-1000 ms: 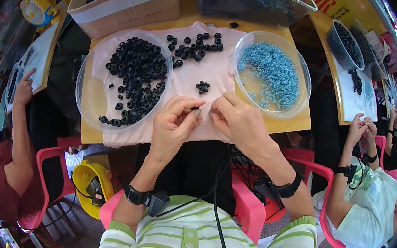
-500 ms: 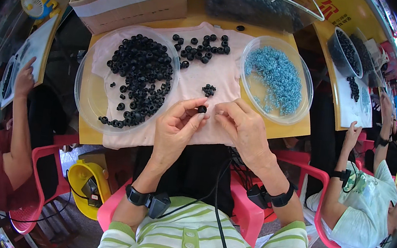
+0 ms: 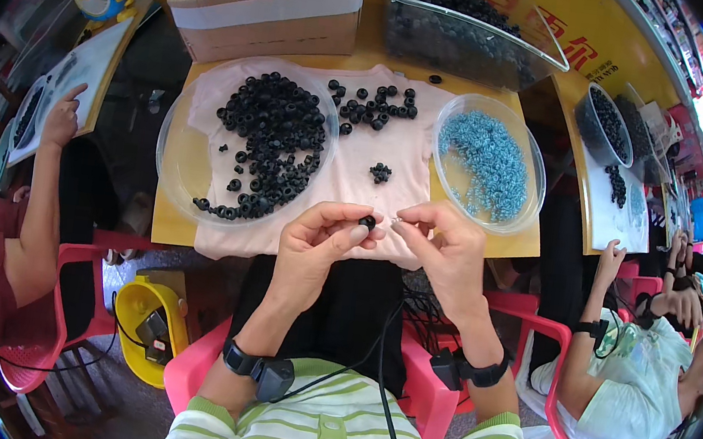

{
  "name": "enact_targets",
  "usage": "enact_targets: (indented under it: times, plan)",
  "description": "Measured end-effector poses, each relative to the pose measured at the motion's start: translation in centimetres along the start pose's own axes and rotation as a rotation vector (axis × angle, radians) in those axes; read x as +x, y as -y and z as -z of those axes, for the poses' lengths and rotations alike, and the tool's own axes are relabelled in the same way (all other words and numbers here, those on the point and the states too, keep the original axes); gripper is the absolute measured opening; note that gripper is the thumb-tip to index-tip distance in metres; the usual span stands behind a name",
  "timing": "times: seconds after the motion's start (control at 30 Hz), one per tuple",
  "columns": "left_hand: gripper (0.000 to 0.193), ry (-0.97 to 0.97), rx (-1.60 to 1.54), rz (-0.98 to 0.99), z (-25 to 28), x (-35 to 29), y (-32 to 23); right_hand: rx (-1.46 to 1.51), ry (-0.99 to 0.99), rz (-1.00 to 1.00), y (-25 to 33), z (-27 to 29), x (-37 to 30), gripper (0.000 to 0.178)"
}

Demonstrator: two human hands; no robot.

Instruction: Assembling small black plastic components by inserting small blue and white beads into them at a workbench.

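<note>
Between the thumb and fingers of my left hand is a small round black bead-like part. My right hand pinches a tiny pale, see-through piece close to that black part; whether the two touch I cannot tell. Just beyond my fingertips a little cluster of small black pieces lies on the pink cloth. Farther off on the cloth are several loose round black parts.
A clear round tray with black parts stands left, another clear tray with small blue pieces right. At the back are a cardboard box and a clear bin of black parts. Other people work at tables on both sides.
My right hand has come closer to my left, and the pale piece now shows at its fingertips. The whole view has shifted slightly.
</note>
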State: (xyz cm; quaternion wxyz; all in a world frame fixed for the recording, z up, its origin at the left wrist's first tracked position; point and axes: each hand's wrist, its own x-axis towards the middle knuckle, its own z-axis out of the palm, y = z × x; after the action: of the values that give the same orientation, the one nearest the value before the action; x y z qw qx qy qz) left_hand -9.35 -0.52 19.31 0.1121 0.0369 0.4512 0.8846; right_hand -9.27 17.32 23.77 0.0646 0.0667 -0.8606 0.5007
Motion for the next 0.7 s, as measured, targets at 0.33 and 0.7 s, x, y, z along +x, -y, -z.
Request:
enact_targets:
  times: [0.33,0.7]
  plan:
    - [0.022,0.057,-0.15,0.061,-2.5,-3.3,-1.3,0.153,0.043,0.191,4.0,2.0,-2.4,0.014]
    - [0.02,0.075,-0.323,0.102,-3.1,-5.7,-1.2,-0.201,-0.042,0.596,5.3,2.4,-4.9,0.022]
